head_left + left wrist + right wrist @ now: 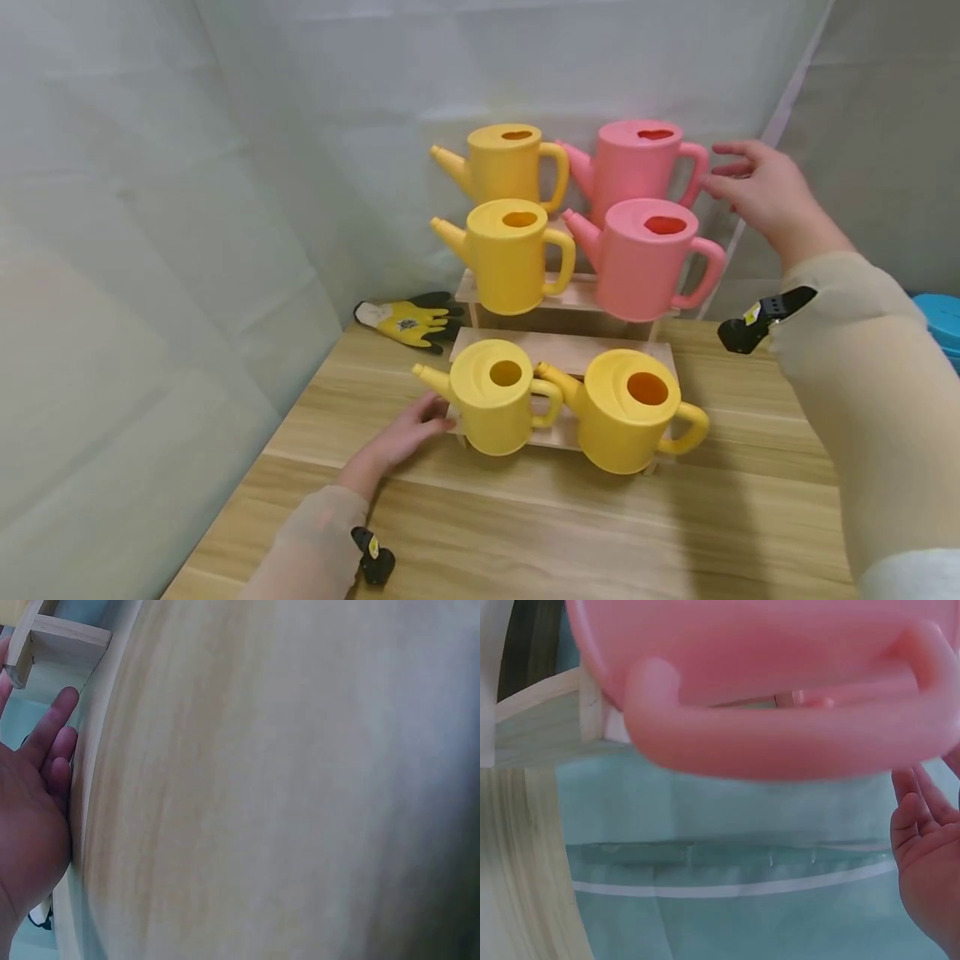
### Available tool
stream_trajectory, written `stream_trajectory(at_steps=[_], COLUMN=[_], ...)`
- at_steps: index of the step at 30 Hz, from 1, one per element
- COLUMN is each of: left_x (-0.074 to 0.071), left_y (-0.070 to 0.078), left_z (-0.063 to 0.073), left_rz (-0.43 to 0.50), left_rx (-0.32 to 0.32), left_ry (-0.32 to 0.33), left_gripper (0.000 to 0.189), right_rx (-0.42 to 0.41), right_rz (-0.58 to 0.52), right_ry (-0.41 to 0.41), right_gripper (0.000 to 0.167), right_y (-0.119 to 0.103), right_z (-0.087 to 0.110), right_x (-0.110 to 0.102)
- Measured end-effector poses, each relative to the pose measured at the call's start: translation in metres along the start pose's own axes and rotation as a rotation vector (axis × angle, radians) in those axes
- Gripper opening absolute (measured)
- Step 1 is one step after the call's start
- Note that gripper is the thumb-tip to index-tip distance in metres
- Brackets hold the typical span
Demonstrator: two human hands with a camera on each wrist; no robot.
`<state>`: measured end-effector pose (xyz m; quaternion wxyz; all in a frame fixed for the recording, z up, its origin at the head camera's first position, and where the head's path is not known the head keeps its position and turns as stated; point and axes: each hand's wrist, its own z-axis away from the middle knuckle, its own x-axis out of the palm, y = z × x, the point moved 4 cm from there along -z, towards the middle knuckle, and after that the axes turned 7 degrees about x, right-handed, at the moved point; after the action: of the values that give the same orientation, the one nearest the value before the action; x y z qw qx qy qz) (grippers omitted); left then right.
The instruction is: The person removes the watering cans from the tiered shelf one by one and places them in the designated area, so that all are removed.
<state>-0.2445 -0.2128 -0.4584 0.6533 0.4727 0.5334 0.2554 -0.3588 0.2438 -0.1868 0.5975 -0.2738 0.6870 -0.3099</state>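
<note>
Wooden desk [525, 542] with a tiered stand [570, 352] on it, holding six watering cans [510, 267], four yellow, two pink; can't tell what's inside them. Right hand [765, 192] is loose, fingers apart, right by the back pink can [633, 162]'s handle. Left hand [408, 433], fingers relaxed, is at the stand's lower left end.

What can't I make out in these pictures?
Rear pink watering can, base: head view, hidden by middle pink watering can.
Rear yellow watering can, base: head view, hidden by middle yellow watering can.
Blue object: head view, cut off by right edge; identity unclear.
Left hand: left wrist view, partly cut off by left edge.
Right hand: right wrist view, partly cut off by right edge.
</note>
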Motion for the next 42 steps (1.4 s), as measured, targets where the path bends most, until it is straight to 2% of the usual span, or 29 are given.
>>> stream_trajectory(at_steps=[9,14,16,22,27,31,37,42], left_x=[0.000,0.000,0.001,0.004,0.005,0.007,0.007,0.007], left_y=[0.002,0.027,0.030,0.003,0.001,0.001,0.002,0.001], left_z=[0.000,0.008,0.009,-0.001,-0.003,-0.004,-0.007,-0.008], left_rz=[-0.016,-0.006,-0.009,-0.009,-0.018,-0.007,0.014,0.005], left_rx=[0.005,-0.034,-0.045,-0.025,-0.017,-0.027,-0.027,-0.038], left_ry=[-0.025,-0.045,-0.046,-0.019,-0.016,-0.019,-0.036,-0.048], left_gripper=[0.059,0.059,0.059,0.058,0.059,0.061,0.064,0.066], right_rx=[0.020,0.002,0.009,0.019,0.027,0.028,0.019,-0.002], right_rz=[-0.048,-0.001,0.022,0.048,0.075,0.099,0.110,0.052], right_ry=[-0.020,-0.014,-0.003,0.030,0.050,0.098,0.188,0.227], right_gripper=[0.069,0.066,0.065,0.061,0.060,0.060,0.057,0.052], right_y=[-0.013,-0.014,-0.012,-0.008,-0.005,0.000,0.016,0.030], right_z=[-0.002,-0.003,-0.003,0.002,0.006,0.008,0.017,0.026], right_x=[0.003,0.004,0.002,-0.003,-0.003,-0.006,-0.027,-0.048])
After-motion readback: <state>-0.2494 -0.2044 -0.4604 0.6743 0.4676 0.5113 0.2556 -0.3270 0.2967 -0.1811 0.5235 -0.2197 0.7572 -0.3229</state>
